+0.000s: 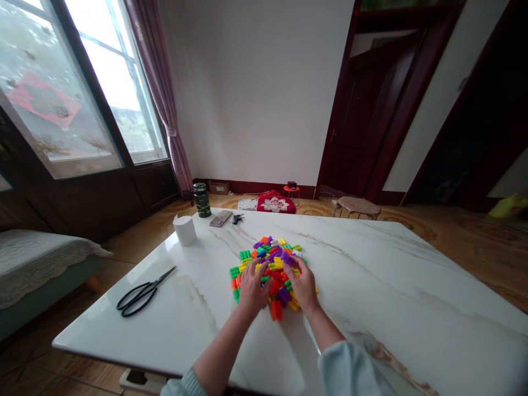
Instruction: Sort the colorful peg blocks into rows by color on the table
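A heap of bright plastic building blocks [275,286] in red, orange, yellow, green, purple, blue and white lies on the white marble-patterned table [363,264]. My left hand [253,287] is over the near left side of the heap, its fingers apart and touching or just above the blocks; nothing is plainly held in it. On the right side, my right hand [304,287] has its thumb and fingertips at a purple block [286,257] and seems to pinch it. Both palms hide part of the heap. A red-orange block [276,310] lies at its near edge.
Black-handled scissors [142,292] lie at the left. Toward the far left edge are a paper roll [185,231], a camouflage bottle [202,200], a phone [221,218] and keys [237,219]. Beyond the table are a stool [358,206] and a red floral cushion [275,204].
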Available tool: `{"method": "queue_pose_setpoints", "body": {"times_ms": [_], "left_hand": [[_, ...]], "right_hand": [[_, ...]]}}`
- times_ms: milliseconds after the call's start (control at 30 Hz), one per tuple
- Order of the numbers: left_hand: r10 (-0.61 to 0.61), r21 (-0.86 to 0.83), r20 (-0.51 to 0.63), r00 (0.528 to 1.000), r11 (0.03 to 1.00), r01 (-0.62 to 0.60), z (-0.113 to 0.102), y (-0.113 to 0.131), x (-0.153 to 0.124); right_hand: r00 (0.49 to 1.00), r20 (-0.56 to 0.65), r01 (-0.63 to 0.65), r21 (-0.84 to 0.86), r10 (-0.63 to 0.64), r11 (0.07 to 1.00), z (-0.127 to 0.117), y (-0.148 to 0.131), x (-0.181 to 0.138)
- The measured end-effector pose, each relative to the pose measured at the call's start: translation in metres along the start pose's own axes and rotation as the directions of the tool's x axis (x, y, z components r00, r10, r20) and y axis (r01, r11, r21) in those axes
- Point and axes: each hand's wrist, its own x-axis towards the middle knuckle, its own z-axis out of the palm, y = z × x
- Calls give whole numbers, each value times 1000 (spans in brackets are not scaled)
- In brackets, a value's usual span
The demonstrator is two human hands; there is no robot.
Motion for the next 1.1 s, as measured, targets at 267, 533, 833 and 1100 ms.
{"method": "queue_pose_setpoints", "body": {"times_ms": [267,533,833,1100], "left_hand": [[202,-276,148,968,949,-156,-24,51,-75],[431,-320,520,737,899,-300,-22,65,-74],[241,-184,268,933,963,-196,-24,47,-66],[-33,187,109,993,982,12,1,19,-48]], "right_hand": [[930,158,-365,520,333,772,-15,-7,-53],[971,-84,-216,72,222,974,-60,27,-65],[981,128,185,-430,-144,883,-63,39,-79],[876,254,477,-579,-410,661,-20,18,-45]]}}
